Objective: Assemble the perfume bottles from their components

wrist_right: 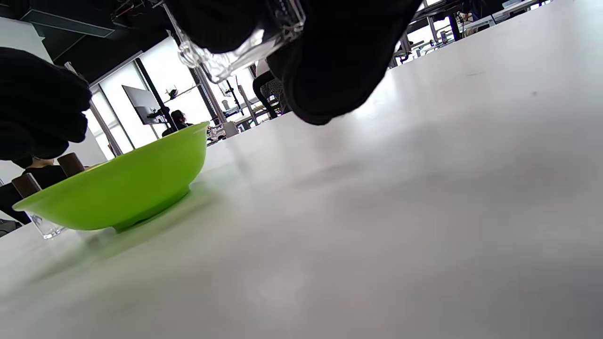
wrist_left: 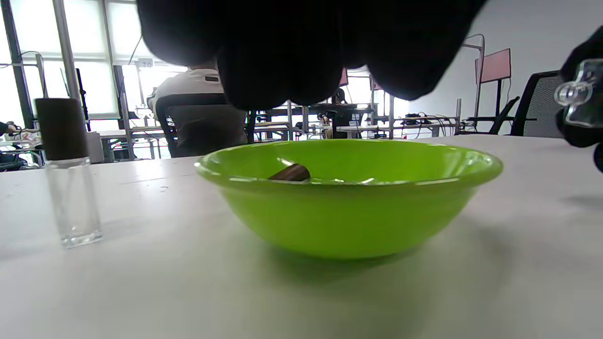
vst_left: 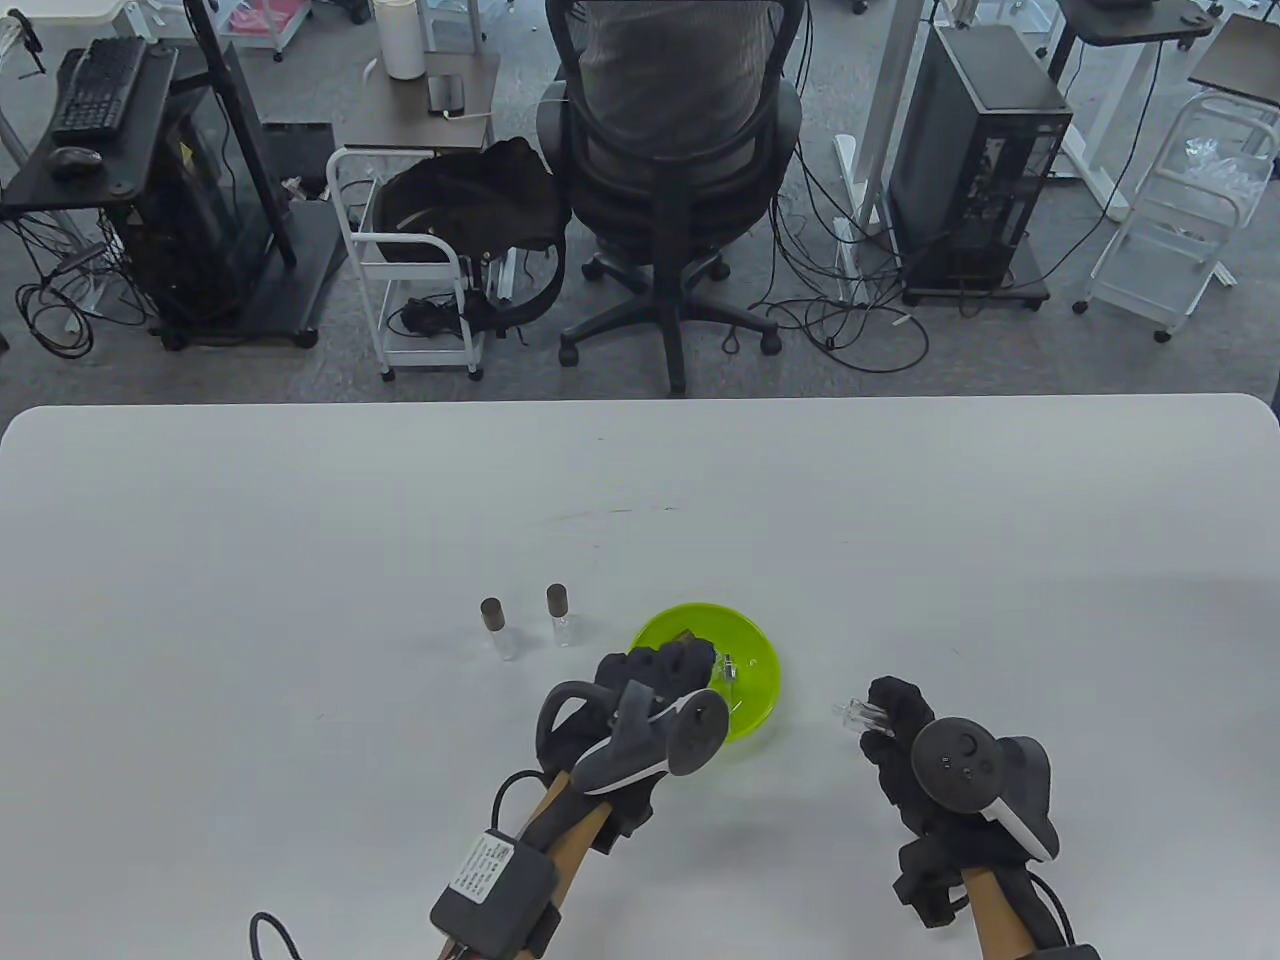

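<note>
A lime green bowl (vst_left: 757,690) stands near the table's front middle. My left hand (vst_left: 665,662) hovers over its near left rim with the fingers loosely curled and nothing visible in them. The left wrist view shows a brown cap (wrist_left: 292,173) lying in the bowl (wrist_left: 348,207) under my fingers (wrist_left: 301,56). My right hand (vst_left: 882,718) is to the right of the bowl, raised off the table, and pinches a clear glass bottle (vst_left: 858,715) (wrist_right: 240,44) with no cap. Two capped bottles (vst_left: 497,630) (vst_left: 560,615) stand upright left of the bowl.
A clear part (vst_left: 729,668) lies inside the bowl. The white table (vst_left: 300,560) stretches wide on every side. Beyond its far edge a person sits in an office chair (vst_left: 665,150), among carts and computer desks.
</note>
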`<act>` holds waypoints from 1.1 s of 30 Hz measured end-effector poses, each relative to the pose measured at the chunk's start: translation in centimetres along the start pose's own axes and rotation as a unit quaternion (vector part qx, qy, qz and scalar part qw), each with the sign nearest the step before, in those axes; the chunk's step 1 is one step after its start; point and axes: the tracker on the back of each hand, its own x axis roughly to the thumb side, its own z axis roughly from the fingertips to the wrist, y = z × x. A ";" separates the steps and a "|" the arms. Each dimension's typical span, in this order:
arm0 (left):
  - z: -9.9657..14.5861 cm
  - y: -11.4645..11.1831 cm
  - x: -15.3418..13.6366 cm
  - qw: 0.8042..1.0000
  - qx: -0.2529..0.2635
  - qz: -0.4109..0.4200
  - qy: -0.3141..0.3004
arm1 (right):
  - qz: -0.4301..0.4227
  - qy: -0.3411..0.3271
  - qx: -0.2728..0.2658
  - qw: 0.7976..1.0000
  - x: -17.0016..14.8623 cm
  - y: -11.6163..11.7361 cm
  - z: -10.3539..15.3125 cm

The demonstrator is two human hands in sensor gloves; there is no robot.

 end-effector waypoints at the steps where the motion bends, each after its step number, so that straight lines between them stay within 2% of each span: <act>1: -0.7 -0.2 0.7 1.000 -0.022 -0.013 -0.003 | -0.005 0.002 -0.002 1.000 -0.2 -0.1 0.0; 3: -1.8 -0.8 1.6 0.998 -0.048 -0.034 -0.003 | -0.007 0.006 -0.008 1.000 -0.4 -0.2 0.0; 7: -3.4 -2.1 2.8 0.996 -0.063 -0.060 -0.007 | -0.019 0.008 -0.018 1.000 -0.8 -0.4 0.2; 11: -4.1 -3.2 3.4 0.991 -0.097 -0.094 -0.003 | -0.025 0.008 -0.026 0.999 -0.9 -0.6 0.3; 15: -4.4 -4.0 3.5 0.989 -0.102 -0.107 0.000 | -0.032 0.009 -0.030 0.999 -1.0 -0.6 0.3; 25: -5.3 -4.5 4.0 0.980 -0.129 -0.147 -0.026 | -0.031 0.009 -0.025 0.999 -0.8 -0.4 0.3; 33: -5.6 -4.3 4.0 0.978 -0.143 -0.144 -0.054 | -0.040 0.008 -0.024 0.999 -0.8 -0.3 0.3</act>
